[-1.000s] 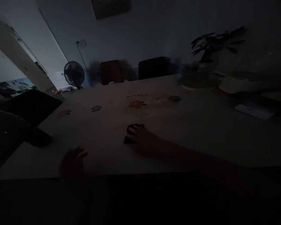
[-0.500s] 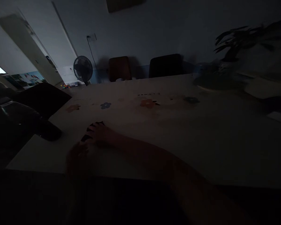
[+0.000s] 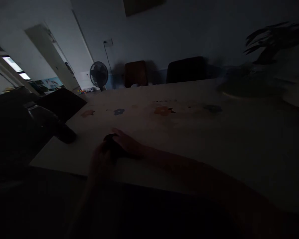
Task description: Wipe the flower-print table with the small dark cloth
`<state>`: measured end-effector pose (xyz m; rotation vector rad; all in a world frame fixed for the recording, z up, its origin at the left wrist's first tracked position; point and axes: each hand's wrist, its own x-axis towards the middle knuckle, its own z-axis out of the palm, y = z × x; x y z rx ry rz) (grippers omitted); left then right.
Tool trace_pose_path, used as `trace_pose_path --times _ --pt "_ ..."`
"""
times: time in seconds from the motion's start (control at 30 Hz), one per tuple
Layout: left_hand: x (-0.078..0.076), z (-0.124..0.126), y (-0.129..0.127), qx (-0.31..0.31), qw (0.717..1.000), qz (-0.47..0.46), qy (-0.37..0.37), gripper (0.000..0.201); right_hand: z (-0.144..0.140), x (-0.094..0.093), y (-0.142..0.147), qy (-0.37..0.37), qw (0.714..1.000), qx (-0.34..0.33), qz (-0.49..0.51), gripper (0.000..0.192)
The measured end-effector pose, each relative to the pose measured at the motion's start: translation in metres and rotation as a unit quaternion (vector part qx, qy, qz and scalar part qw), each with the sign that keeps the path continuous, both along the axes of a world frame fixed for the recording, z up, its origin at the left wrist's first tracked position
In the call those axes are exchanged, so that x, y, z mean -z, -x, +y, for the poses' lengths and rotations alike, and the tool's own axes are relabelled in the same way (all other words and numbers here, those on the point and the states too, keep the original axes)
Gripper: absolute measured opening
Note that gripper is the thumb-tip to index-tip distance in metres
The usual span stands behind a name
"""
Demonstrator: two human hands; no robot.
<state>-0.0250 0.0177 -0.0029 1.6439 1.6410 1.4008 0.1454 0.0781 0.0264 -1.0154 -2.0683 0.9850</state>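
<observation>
The table (image 3: 214, 139) lies wide and bare to the right and far side; its near edge runs just below the hands. A small dark object (image 3: 112, 146) sits near that edge, left of centre. The right hand (image 3: 128, 144) rests on it, the left hand (image 3: 99, 159) touching its near-left side; grip unclear in the dark.

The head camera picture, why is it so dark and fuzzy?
Head view: the room is unlit, with brightness only through the doorway at left. Both hands, left hand and right hand, show dimly around a small dark object. The plant at right is smeared by blur.
</observation>
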Motion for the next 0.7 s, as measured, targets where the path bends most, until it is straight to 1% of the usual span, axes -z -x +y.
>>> trace_pose_path --times 0.07,0.1,0.13,0.2,0.23,0.3,0.37,0.4,0.47,0.53,0.57,0.63,0.7 --pt "-0.003 0.002 -0.010 0.029 0.993 0.118 -0.002 0.053 -0.011 -0.004 -0.030 -0.023 0.997 0.041 0.062 0.057" --pt "-0.006 0.004 -0.015 0.041 0.981 0.188 -0.002 0.056 -0.017 -0.006 -0.048 -0.045 0.994 0.059 0.080 0.056" --pt "-0.010 0.008 -0.021 0.052 0.966 0.252 0.004 0.059 -0.024 -0.007 -0.067 -0.066 0.991 0.073 0.094 0.055" --pt "-0.017 0.016 -0.034 0.052 0.932 0.357 0.043 0.065 -0.039 -0.008 -0.106 -0.071 0.987 0.089 0.114 0.055" --pt "-0.021 0.020 -0.040 0.051 0.915 0.392 0.074 0.069 -0.047 -0.009 -0.126 -0.050 0.985 0.104 0.129 0.057" --pt "-0.025 0.024 -0.050 0.064 0.887 0.438 0.128 0.075 -0.063 -0.007 -0.160 0.008 0.973 0.156 0.170 0.063" --pt "-0.025 0.020 -0.056 0.096 0.870 0.463 0.140 0.076 -0.077 -0.006 -0.185 0.047 0.958 0.219 0.177 0.064" --pt "-0.023 0.015 -0.057 0.125 0.863 0.471 0.130 0.074 -0.082 -0.005 -0.194 0.056 0.953 0.247 0.168 0.062" --pt "-0.017 -0.001 -0.055 0.198 0.849 0.482 0.084 0.068 -0.090 -0.005 -0.204 0.061 0.946 0.282 0.146 0.055" --pt "-0.011 -0.018 -0.052 0.268 0.831 0.486 0.035 0.063 -0.093 -0.007 -0.206 0.058 0.946 0.286 0.140 0.050" --pt "-0.011 -0.025 -0.050 0.289 0.824 0.487 0.017 0.061 -0.094 -0.007 -0.206 0.055 0.949 0.279 0.138 0.049" --pt "-0.014 -0.031 -0.049 0.305 0.814 0.495 0.008 0.057 -0.095 -0.007 -0.203 0.058 0.954 0.265 0.128 0.046" --pt "-0.021 -0.024 -0.053 0.311 0.802 0.508 0.036 0.056 -0.096 -0.006 -0.201 0.074 0.956 0.262 0.113 0.043"
